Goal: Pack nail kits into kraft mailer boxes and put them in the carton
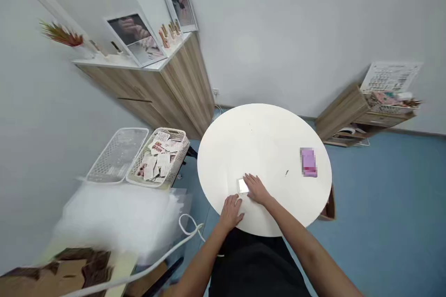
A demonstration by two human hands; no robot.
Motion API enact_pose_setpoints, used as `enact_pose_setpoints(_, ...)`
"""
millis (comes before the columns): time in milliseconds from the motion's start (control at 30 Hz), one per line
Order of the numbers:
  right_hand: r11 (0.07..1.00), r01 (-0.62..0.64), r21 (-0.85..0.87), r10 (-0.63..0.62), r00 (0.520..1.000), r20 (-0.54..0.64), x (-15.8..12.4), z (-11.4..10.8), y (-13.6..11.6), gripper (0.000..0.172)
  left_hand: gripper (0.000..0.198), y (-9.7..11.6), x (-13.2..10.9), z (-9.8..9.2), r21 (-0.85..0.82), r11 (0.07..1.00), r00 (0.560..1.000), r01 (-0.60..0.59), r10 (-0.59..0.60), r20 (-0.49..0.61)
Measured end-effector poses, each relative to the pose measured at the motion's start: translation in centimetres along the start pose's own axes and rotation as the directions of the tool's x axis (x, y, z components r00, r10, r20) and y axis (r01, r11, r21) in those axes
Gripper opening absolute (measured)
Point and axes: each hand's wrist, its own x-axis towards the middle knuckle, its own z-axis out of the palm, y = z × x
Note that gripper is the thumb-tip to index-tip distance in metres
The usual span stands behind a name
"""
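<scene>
A round white table stands in front of me. Near its front edge lies a small white flat packet. My right hand rests flat on the table with its fingers spread, touching the packet's right side. My left hand lies palm down at the table's near edge, just below the packet, with fingers loosely apart and nothing in it. A pink-purple object, blurred out, lies on the table's right side.
To my left stand an empty white basket and a basket of small packets, beside a heap of clear plastic. A wooden cabinet stands at the back left, a low wooden shelf at the right. A white cable hangs nearby.
</scene>
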Motion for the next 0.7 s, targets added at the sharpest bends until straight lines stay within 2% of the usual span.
enact_pose_setpoints(100,0.999,0.012,0.048,-0.005,0.990,-0.139,-2.0,-0.2,0.1,0.067,0.028,0.3,0.5,-0.5,0.004,1.000,1.000,-0.028,0.028,0.012)
enact_pose_setpoints(200,0.996,0.062,0.071,-0.047,0.978,-0.203,-4.6,-0.2,0.1,0.058,0.016,0.4,1.3,-1.3,-0.017,0.998,0.997,-0.052,0.053,0.047)
enact_pose_setpoints(300,0.994,0.103,0.033,-0.096,0.981,-0.169,-7.3,-0.1,-0.1,0.059,0.015,0.5,1.8,-2.0,-0.069,0.995,0.995,-0.076,0.080,0.063)
enact_pose_setpoints(400,0.996,0.088,-0.005,-0.088,0.989,-0.117,-8.7,-0.2,-0.4,0.041,0.019,0.4,1.6,-2.5,-0.124,0.985,0.991,-0.116,0.124,0.055)
enact_pose_setpoints(533,0.986,-0.086,0.141,0.095,0.994,-0.059,-7.8,-1.5,-0.4,0.024,0.029,-0.2,1.8,-3.4,-0.172,0.979,0.993,-0.107,0.114,0.031)
enact_pose_setpoints(633,0.931,-0.243,0.273,0.267,0.962,-0.056,-5.7,-2.8,0.2,0.019,0.038,-1.1,3.2,-4.4,-0.211,0.977,0.999,-0.019,0.009,-0.051)
enact_pose_setpoints(700,0.909,-0.297,0.292,0.328,0.943,-0.062,-4.1,-3.5,0.7,0.017,0.039,-1.3,4.4,-5.0,-0.194,0.980,0.991,0.051,-0.074,-0.111)
